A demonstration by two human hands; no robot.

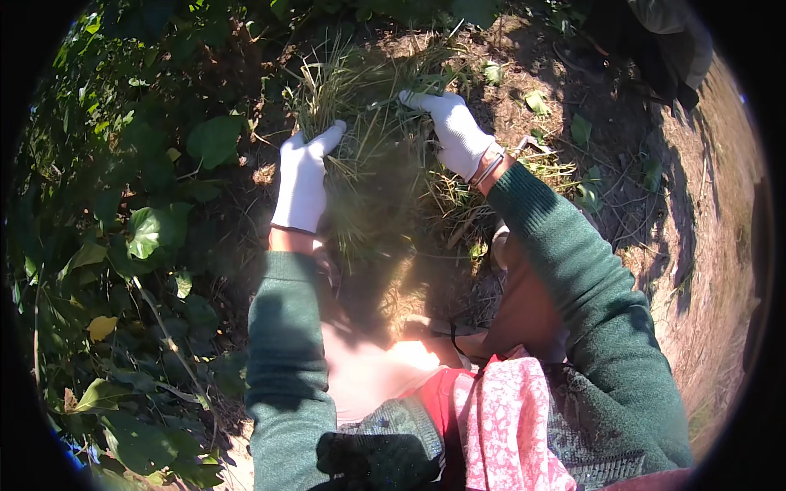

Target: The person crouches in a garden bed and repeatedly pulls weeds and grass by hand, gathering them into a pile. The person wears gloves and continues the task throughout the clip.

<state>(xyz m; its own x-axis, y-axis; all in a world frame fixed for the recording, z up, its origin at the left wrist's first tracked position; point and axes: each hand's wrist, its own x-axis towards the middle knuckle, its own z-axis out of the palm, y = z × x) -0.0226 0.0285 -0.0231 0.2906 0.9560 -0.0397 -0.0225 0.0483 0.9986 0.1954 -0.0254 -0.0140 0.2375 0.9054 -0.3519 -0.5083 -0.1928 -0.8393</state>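
In a white knit glove, my left hand (301, 178) grips the left side of a loose bundle of cut grass (362, 104). The thumb lies over the stalks and points to the upper right. My right hand (457, 132), gloved the same way with bangles at the wrist, holds the bundle's far right side. Its fingertips are partly lost among the blades. Loose stems hang down between both hands, blurred in places. Just right of my right wrist lies a pale, bent, thin object (534, 144), too small to identify.
Dense broad-leaved plants (147, 233) fill the left side, with a bare stem (166, 331) slanting through them. More cut grass (457, 199) lies below my right hand. Dry soil (706, 245) stretches along the right. A dark and grey cloth-like shape (669, 49) stands at the upper right.
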